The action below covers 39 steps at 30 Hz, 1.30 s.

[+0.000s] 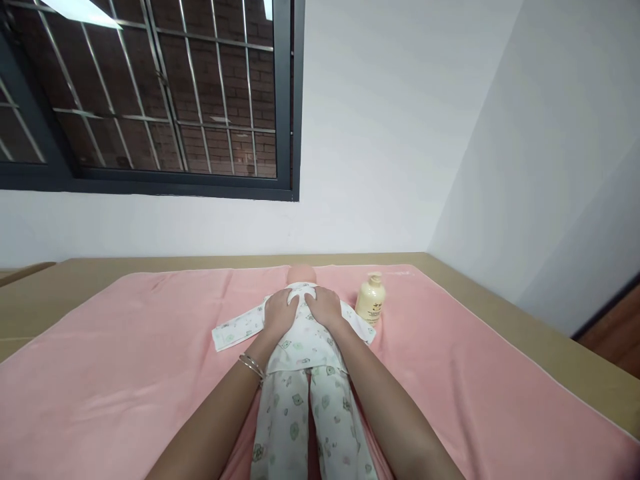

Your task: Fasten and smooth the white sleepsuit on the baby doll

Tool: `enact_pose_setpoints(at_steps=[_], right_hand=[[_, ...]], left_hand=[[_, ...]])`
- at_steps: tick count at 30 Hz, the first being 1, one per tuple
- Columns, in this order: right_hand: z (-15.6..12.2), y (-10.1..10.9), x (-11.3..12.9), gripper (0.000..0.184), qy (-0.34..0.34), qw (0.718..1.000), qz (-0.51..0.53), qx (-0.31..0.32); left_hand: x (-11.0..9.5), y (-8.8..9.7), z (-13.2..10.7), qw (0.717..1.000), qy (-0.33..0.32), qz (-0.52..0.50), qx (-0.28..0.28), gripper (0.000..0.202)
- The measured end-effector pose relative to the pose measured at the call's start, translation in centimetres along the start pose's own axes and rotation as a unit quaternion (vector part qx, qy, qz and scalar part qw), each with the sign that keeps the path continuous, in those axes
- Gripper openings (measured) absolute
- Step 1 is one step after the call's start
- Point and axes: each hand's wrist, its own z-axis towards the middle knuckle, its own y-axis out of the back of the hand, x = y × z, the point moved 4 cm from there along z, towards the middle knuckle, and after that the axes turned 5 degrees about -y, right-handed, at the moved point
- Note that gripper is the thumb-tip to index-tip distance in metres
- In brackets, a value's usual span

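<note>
Across the upper torso of a baby doll (305, 343), the person's two hands lie spread, the left hand (280, 313) and the right hand (326, 308) side by side with a narrow strip of fabric between them. Each thumb is set apart from its fingers and angles inward toward the other; the fingers reach toward the shoulders, their tips hard to make out. The doll lies stretched out between the forearms, its bare round head just beyond the hands and its legs running back toward the person. It wears a white long-sleeved top and matching trousers (293, 407) with a small green and grey print, the sleeves extending out to either side. Silvery bracelets (251, 367) circle the left wrist. Just beside the sleeve on the right stands a cream-coloured pump bottle (371, 300) with dark lettering. Doll and bottle rest on a pink cloth (150, 340) spread over a tan desk (95, 267). Beyond rise a white wall (380, 133) and a dark-framed window (296, 100) with metal bars.
</note>
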Motion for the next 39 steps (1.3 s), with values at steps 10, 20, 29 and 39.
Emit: enact_pose_setpoints(at_steps=[10,20,29,39], right_hand=[[0.0,0.5,0.2,0.040,0.005,1.000,-0.010,-0.002],[-0.2,0.9,0.5,0.039,0.011,1.000,0.000,-0.002],[-0.6,1.1,0.9,0.039,0.003,1.000,-0.022,-0.013],[-0.4,1.0,0.7,0.039,0.014,0.999,-0.035,-0.030]], left_hand=[[-0.3,0.2,0.1,1.000,0.009,-0.011,0.001,0.040],[-0.6,0.3,-0.1,1.000,0.011,-0.016,-0.016,0.039],[-0.7,0.4,-0.2,0.999,0.013,-0.038,-0.021,0.039],[-0.6,0.2,-0.2,0.998,0.008,-0.047,-0.051,0.038]])
